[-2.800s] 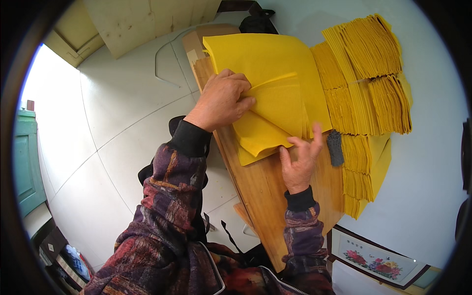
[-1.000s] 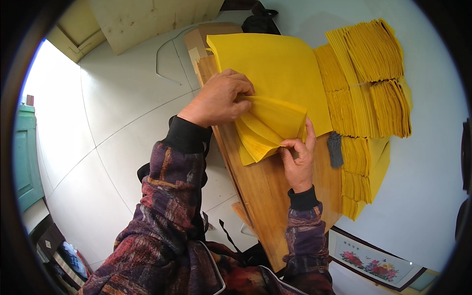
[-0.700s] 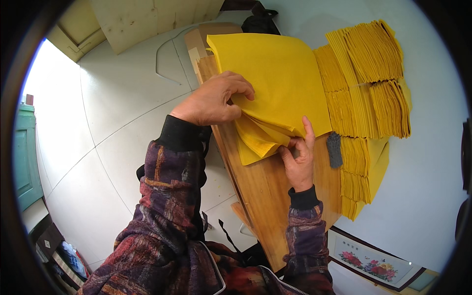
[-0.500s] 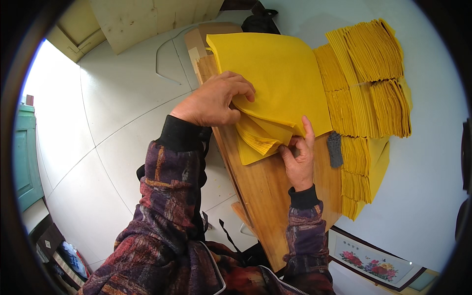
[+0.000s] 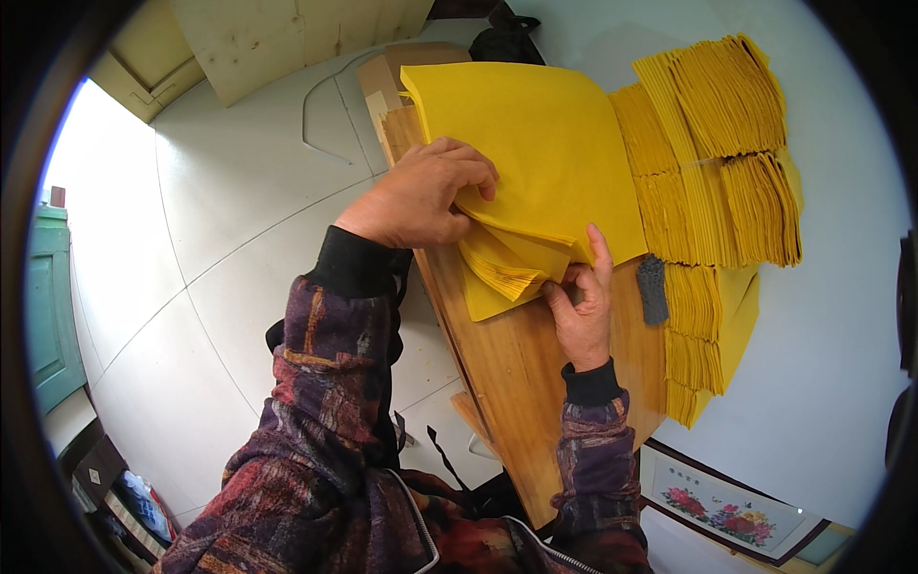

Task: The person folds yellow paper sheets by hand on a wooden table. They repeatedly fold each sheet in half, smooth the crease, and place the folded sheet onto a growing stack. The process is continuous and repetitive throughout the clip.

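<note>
A stack of large yellow sheets (image 5: pixel 526 134) lies across the wooden table, its near edge lifted and fanned into thin layers. My left hand (image 5: pixel 421 196) is closed at the stack's left edge, thumb below and fingers curled over the top sheets. At the near right corner my right hand (image 5: pixel 583 316) pinches the fanned layers between thumb and fingers, with its index finger pointing up along the edge. How many sheets each hand grips is hidden. Just right of my right hand sits a dark grey, rough-textured pad or block (image 5: pixel 652 290).
Folded bundles of yellow sheets (image 5: pixel 727 105) are piled along the table's right side, by the white wall. The wooden tabletop (image 5: pixel 516 383) narrows toward me. A cardboard box (image 5: pixel 382 72) stands at the far end, and a framed flower picture (image 5: pixel 727 502) is at lower right.
</note>
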Demonstrator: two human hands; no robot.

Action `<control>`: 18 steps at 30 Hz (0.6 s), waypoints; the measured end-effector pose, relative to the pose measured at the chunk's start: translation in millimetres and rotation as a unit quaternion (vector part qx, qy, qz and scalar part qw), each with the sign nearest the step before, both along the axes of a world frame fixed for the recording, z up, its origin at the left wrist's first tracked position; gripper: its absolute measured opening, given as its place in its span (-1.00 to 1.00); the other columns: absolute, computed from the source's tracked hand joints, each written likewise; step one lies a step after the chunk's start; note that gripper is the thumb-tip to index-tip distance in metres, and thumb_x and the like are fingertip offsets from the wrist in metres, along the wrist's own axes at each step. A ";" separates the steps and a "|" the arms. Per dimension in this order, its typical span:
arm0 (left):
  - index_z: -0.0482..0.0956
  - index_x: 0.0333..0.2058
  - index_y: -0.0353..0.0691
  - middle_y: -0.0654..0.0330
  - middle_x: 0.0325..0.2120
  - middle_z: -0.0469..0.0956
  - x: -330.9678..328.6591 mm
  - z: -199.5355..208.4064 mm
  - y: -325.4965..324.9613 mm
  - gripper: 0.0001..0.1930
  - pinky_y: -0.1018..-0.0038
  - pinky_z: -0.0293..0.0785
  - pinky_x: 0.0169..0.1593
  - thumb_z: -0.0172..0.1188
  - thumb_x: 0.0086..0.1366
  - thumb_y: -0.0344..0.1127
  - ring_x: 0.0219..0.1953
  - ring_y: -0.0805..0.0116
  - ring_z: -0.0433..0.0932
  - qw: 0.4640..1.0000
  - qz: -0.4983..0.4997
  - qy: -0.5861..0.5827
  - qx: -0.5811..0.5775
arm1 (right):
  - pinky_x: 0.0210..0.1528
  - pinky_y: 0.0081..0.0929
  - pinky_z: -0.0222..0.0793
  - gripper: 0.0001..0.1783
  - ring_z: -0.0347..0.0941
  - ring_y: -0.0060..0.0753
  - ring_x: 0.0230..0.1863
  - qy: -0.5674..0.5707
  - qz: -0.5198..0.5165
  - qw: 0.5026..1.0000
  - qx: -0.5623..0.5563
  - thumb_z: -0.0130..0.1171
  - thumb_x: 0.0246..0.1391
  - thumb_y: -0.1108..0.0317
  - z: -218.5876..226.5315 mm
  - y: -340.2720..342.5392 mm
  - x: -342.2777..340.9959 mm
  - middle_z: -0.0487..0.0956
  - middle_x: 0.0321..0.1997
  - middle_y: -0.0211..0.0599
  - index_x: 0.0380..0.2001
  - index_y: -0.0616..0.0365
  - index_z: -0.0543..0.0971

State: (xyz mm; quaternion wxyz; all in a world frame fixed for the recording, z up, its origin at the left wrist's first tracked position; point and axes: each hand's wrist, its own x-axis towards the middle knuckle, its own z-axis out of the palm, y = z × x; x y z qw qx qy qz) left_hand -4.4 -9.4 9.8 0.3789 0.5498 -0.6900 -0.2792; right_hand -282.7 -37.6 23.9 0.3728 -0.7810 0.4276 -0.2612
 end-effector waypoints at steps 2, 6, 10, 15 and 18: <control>0.53 -0.35 -0.21 0.26 -0.05 0.52 -1.6 -0.2 1.0 -0.76 0.30 0.22 0.24 0.29 -0.07 -0.43 0.12 0.14 0.34 1.000 0.004 -0.003 -0.009 | -0.16 -0.57 0.44 -0.86 0.46 -0.44 -0.13 -0.006 0.000 1.000 0.007 0.20 -0.05 0.69 -0.3 0.3 -0.5 0.09 0.44 -0.20 -0.41 0.31 0.47; 0.56 -0.41 -0.25 0.27 -0.10 0.55 -5.8 -3.4 -0.6 -0.82 0.30 0.29 0.16 0.33 -0.01 -0.36 0.06 0.16 0.39 0.999 0.022 -0.010 -0.046 | -0.11 -0.52 0.43 -0.82 0.40 -0.32 0.03 0.011 -0.003 1.000 -0.010 0.23 -0.06 0.65 -0.8 -0.8 -1.1 0.08 0.44 -0.15 -0.36 0.29 0.46; 0.60 -0.42 -0.30 0.21 -0.17 0.58 -11.7 -7.9 -8.4 -0.85 0.30 0.35 0.07 0.28 0.08 -0.33 -0.04 0.15 0.44 0.996 0.067 -0.011 -0.063 | 0.15 -0.32 0.32 -0.59 0.17 -0.03 0.31 0.086 0.003 0.987 -0.135 0.27 -0.09 0.61 3.6 1.6 1.2 0.01 0.45 -0.01 -0.12 0.23 0.43; 0.62 -0.36 -0.36 0.13 -0.19 0.59 -17.7 -8.4 -10.4 -0.79 0.29 0.37 0.04 0.25 0.12 -0.30 -0.06 0.12 0.45 0.993 0.101 -0.025 -0.064 | 0.35 -0.16 0.10 -0.34 0.00 0.16 0.40 0.084 -0.044 0.979 -0.181 0.32 -0.13 0.60 8.5 14.9 7.8 -0.03 0.43 0.09 0.09 0.13 0.35; 0.62 -0.34 -0.38 0.11 -0.18 0.59 -19.3 -7.3 -10.3 -0.77 0.28 0.36 0.05 0.25 0.13 -0.29 -0.05 0.12 0.45 0.992 0.109 -0.037 -0.057 | 0.35 -0.16 0.09 -0.45 0.01 0.13 0.40 0.085 -0.052 0.973 -0.207 0.33 -0.13 0.59 7.8 19.0 8.0 0.00 0.43 0.07 0.00 0.12 0.44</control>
